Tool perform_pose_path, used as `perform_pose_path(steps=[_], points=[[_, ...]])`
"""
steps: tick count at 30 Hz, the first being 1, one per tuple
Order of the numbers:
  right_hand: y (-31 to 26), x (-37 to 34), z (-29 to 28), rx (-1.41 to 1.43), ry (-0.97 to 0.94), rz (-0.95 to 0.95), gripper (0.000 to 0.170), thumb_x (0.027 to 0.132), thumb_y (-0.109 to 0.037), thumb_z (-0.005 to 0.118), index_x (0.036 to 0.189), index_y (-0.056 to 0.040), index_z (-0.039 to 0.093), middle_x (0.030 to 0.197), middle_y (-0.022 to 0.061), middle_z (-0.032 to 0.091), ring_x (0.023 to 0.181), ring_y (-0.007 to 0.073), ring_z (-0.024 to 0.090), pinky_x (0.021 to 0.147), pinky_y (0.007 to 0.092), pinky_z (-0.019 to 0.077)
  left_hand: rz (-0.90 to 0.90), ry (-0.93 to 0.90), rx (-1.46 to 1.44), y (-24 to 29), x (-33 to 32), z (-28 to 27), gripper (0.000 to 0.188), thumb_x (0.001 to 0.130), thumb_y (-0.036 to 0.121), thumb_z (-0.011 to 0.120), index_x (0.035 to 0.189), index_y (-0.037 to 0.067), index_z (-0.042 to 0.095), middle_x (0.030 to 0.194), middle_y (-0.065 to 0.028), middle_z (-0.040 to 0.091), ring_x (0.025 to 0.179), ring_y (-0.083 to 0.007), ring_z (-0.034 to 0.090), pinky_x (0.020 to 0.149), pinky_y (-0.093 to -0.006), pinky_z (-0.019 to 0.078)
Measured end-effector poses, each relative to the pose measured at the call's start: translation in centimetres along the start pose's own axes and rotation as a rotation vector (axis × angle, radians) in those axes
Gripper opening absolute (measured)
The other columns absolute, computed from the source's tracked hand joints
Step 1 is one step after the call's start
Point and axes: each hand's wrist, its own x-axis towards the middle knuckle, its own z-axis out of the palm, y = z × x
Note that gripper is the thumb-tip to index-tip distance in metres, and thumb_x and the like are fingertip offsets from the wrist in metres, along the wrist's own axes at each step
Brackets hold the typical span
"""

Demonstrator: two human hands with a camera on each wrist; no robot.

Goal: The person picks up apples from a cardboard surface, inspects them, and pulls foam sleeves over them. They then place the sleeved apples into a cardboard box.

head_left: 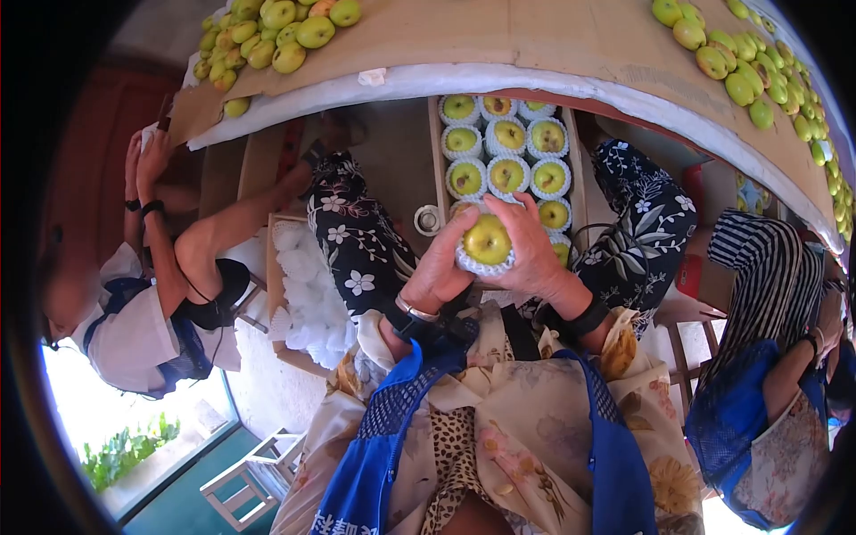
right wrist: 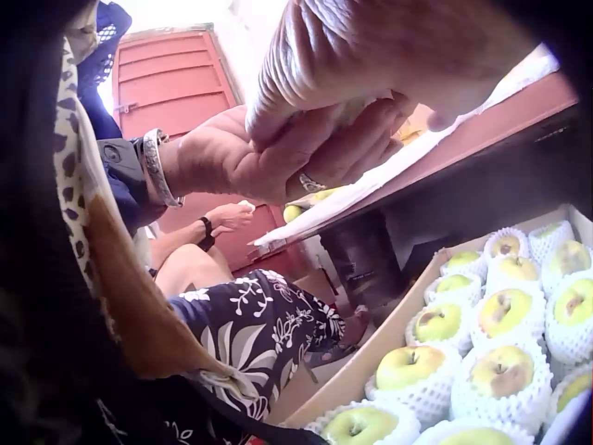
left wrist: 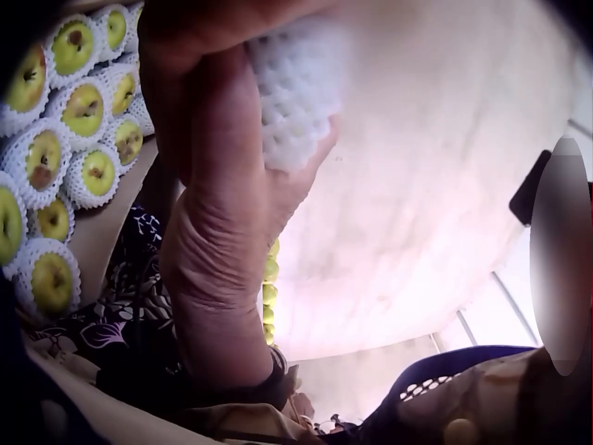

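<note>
A yellow-green apple [head_left: 488, 239] in a white foam net sleeve [head_left: 481, 265] is held between both hands, above the near end of the box. My left hand [head_left: 439, 270] grips it from the left, thumb along its side. The right hand [head_left: 535, 257] curls round the other side. In the left wrist view the foam sleeve [left wrist: 295, 97] shows beside the right hand [left wrist: 222, 213], the apple itself hidden. The right wrist view shows the fingers of the two hands overlapping, with the left hand [right wrist: 287, 153] lower and the apple mostly covered.
Below the hands, a cardboard box [head_left: 439, 147] holds rows of sleeved apples [head_left: 508, 135]. A carton of loose foam sleeves [head_left: 303, 276] stands at left. Loose apples [head_left: 276, 31] lie on the cardboard-covered table [head_left: 499, 53]. People sit at left [head_left: 143, 303] and right [head_left: 767, 374].
</note>
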Motion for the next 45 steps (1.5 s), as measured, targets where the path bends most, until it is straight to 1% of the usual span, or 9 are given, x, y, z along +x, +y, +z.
perform_pose_path(steps=[9, 12, 14, 20, 25, 27, 30, 40, 45], points=[[-1.2, 0.8, -0.4, 0.087, 0.100, -0.072, 0.076, 0.058, -0.021, 0.078, 0.123, -0.0040, 0.042, 0.104, 0.0123, 0.054, 0.096, 0.0295, 0.052, 0.090, 0.0424, 0.0349, 0.043, -0.069, 0.027, 0.1, -0.8, 0.7, 0.042, 0.090, 0.033, 0.051, 0.121, 0.004, 0.045, 0.116, -0.0087, 0.054, 0.108, -0.0198, 0.053, 0.095, -0.0353, 0.0419], [-0.5, 0.7, -0.3, 0.034, 0.013, 0.028, 0.082, 0.057, -0.024, 0.079, 0.125, -0.0025, 0.039, 0.106, 0.0126, 0.053, 0.099, 0.0311, 0.051, 0.091, 0.0419, 0.0343, 0.082, -0.059, 0.021, -0.1, -0.4, 0.7, 0.038, 0.090, 0.030, 0.050, 0.119, 0.005, 0.046, 0.115, -0.0076, 0.054, 0.107, -0.0182, 0.053, 0.094, -0.0337, 0.0420], [-0.3, 0.8, -0.1, 0.081, -0.062, 0.102, 0.097, 0.054, -0.033, 0.082, 0.130, 0.0001, 0.032, 0.118, 0.0161, 0.048, 0.109, 0.0346, 0.046, 0.096, 0.0423, 0.0314, 0.094, -0.037, -0.011, -0.2, -0.2, 0.6, 0.034, 0.091, 0.028, 0.048, 0.117, 0.006, 0.047, 0.114, -0.0067, 0.054, 0.106, -0.0167, 0.053, 0.093, -0.0323, 0.0423], [-0.3, 0.7, -1.6, 0.293, 0.001, 0.187, 0.115, 0.049, -0.043, 0.083, 0.135, 0.0019, 0.022, 0.136, 0.0222, 0.029, 0.124, 0.0373, 0.033, 0.103, 0.0421, 0.0249, 0.256, 0.017, 0.024, 0.5, 0.5, -0.8, 0.033, 0.092, 0.027, 0.047, 0.115, 0.003, 0.048, 0.110, -0.0074, 0.056, 0.101, -0.0197, 0.056, 0.089, -0.0340, 0.0460], [-0.8, 0.5, 1.0, 0.128, -0.010, 0.145, 0.102, 0.052, -0.035, 0.083, 0.132, -0.0007, 0.031, 0.127, 0.0199, 0.040, 0.116, 0.0352, 0.041, 0.098, 0.0405, 0.0328, 0.094, 0.066, -0.016, 0.2, 0.1, 0.3, 0.032, 0.090, 0.027, 0.050, 0.114, 0.005, 0.049, 0.109, -0.0070, 0.057, 0.100, -0.0168, 0.057, 0.087, -0.0323, 0.0471], [-0.4, 0.3, 2.2, 0.147, 0.035, 0.127, 0.088, 0.053, -0.026, 0.082, 0.126, -0.0026, 0.039, 0.116, 0.0169, 0.049, 0.106, 0.0327, 0.048, 0.091, 0.0398, 0.0383, 0.100, 0.075, -0.002, 0.1, -0.1, -0.3, 0.032, 0.090, 0.027, 0.050, 0.114, 0.005, 0.049, 0.110, -0.0068, 0.057, 0.100, -0.0164, 0.057, 0.087, -0.0322, 0.0469], [0.0, -0.1, 2.6, 0.132, 0.082, 0.117, 0.084, 0.054, -0.023, 0.081, 0.125, -0.0025, 0.040, 0.115, 0.0170, 0.050, 0.104, 0.0327, 0.049, 0.090, 0.0397, 0.0391, 0.104, 0.065, -0.011, -0.4, 0.3, -0.8, 0.032, 0.090, 0.028, 0.051, 0.114, 0.006, 0.049, 0.110, -0.0067, 0.057, 0.101, -0.0163, 0.056, 0.088, -0.0324, 0.0465], [-0.1, 0.2, 1.5, -0.024, 0.125, 0.052, 0.084, 0.052, -0.027, 0.081, 0.122, -0.0033, 0.042, 0.111, 0.0149, 0.052, 0.104, 0.0297, 0.050, 0.095, 0.0458, 0.0312, -0.008, 0.012, -0.159, 0.2, 0.4, 0.7, 0.034, 0.093, 0.032, 0.045, 0.114, 0.006, 0.049, 0.110, -0.0072, 0.057, 0.101, -0.0180, 0.057, 0.087, -0.0327, 0.0467], [-0.8, 0.0, 1.2, 0.026, -0.059, 0.192, 0.090, 0.051, -0.028, 0.081, 0.125, -0.0021, 0.038, 0.118, 0.0162, 0.047, 0.112, 0.0310, 0.045, 0.100, 0.0458, 0.0269, 0.073, 0.084, -0.066, -0.7, 1.2, -1.6, 0.032, 0.094, 0.033, 0.042, 0.111, 0.007, 0.050, 0.109, -0.0064, 0.057, 0.099, -0.0176, 0.057, 0.085, -0.0320, 0.0476]])
